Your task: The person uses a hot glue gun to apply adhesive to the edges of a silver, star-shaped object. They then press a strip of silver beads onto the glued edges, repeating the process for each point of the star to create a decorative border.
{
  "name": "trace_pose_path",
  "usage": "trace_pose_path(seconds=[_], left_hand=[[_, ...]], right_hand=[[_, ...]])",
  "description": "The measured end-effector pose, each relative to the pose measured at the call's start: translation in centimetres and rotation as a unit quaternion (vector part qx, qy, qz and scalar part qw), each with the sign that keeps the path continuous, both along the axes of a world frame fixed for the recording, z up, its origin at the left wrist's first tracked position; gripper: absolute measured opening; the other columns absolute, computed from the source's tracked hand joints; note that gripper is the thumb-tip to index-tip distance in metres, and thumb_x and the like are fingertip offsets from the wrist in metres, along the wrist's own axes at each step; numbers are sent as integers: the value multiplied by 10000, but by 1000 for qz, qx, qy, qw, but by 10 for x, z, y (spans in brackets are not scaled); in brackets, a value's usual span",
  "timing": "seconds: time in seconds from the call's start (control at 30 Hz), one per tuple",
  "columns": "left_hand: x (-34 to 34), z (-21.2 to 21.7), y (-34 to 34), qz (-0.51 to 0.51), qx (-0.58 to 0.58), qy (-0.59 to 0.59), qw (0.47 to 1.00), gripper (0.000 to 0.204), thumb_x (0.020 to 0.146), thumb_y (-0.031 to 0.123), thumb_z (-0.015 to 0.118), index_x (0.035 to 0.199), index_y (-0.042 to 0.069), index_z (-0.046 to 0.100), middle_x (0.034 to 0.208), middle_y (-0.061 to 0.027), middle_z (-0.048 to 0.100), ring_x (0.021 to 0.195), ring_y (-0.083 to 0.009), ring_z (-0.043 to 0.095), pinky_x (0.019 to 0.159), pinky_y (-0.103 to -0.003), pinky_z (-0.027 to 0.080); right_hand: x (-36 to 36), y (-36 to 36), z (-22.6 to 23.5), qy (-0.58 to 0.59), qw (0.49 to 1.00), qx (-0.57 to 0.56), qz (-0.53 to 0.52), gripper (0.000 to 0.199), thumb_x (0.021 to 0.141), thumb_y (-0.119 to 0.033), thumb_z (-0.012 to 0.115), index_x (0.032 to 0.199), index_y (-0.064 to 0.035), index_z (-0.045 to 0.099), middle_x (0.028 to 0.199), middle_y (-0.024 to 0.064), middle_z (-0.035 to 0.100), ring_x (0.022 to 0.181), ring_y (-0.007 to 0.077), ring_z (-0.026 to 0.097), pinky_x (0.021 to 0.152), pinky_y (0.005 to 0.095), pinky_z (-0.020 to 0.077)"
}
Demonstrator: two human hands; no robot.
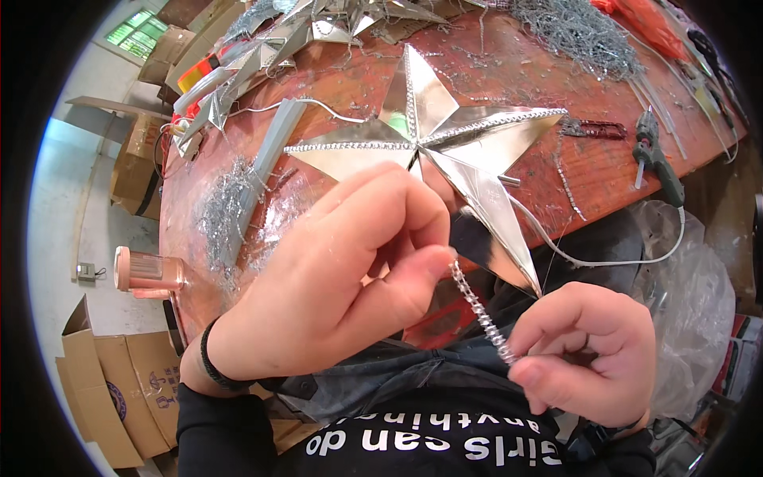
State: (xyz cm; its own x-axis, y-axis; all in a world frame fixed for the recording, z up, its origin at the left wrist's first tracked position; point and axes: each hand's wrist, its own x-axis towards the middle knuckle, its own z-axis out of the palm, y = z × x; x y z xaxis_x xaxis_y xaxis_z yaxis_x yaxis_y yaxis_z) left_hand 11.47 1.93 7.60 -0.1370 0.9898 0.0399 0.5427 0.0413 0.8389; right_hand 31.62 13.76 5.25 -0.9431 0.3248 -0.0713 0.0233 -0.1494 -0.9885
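Note:
Between my two hands a short rhinestone chain [482,312] is stretched at a slant. My left hand [362,254] pinches its upper end between thumb and forefinger. The lower end is pinched in my right hand [588,354]. Just beyond my left hand lies a shiny silver five-pointed star [469,151] on the reddish table. Rows of rhinestones run along the ridges of its top, left and right points. The lower right point reaches over the table's near edge and shows no such row. My left hand hides the star's lower left part.
A glue gun [656,155] with a white cord lies on the right of the table [509,79]. Heaps of chain [576,36] lie at the back right and left. More silver stars [342,24] are at the back. A pink cup [147,272] stands at the left edge; cardboard boxes [135,381] lie beyond.

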Motion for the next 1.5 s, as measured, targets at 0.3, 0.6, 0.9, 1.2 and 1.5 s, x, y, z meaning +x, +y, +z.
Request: trace_pose_path(seconds=[0.3,0.6,0.9,1.2,1.5], left_hand=[[6,1,2,82,-6,-311,947,222,951,246,476,875,39,451,932,-199,593,806,-199,598,718,-291,483],[-6,-10,-3,64,29,-384,921,210,889,162,585,945,41,422,918,-230,626,780,-283,680,613,-309,592],[-8,-7,5,112,19,-338,934,444,752,-77,625,1054,79,340,828,-128,639,774,-192,658,704,-270,538],[-11,-14,13,110,70,-171,977,516,720,-117,638,1083,75,325,820,-112,644,822,-187,646,762,-289,521],[-23,-26,25,104,183,119,970,466,730,-116,649,1051,69,365,835,-91,621,864,-183,594,772,-295,467]], right_hand=[[-14,1,-1,21,1000,-4,-18,71,818,55,580,869,60,530,654,60,580,486,72,559,427,173,400],[-16,-2,1,-36,998,-34,-45,78,790,83,565,854,61,526,644,59,572,474,74,554,423,174,395],[-20,1,0,-38,999,-10,16,84,802,70,569,869,53,521,673,62,577,514,83,576,456,176,415],[-15,0,11,-87,979,-182,9,173,825,69,548,946,31,431,644,52,566,571,106,600,491,206,427],[-4,17,-11,120,978,40,165,127,793,32,632,908,23,579,719,52,602,577,98,543,518,210,387]])
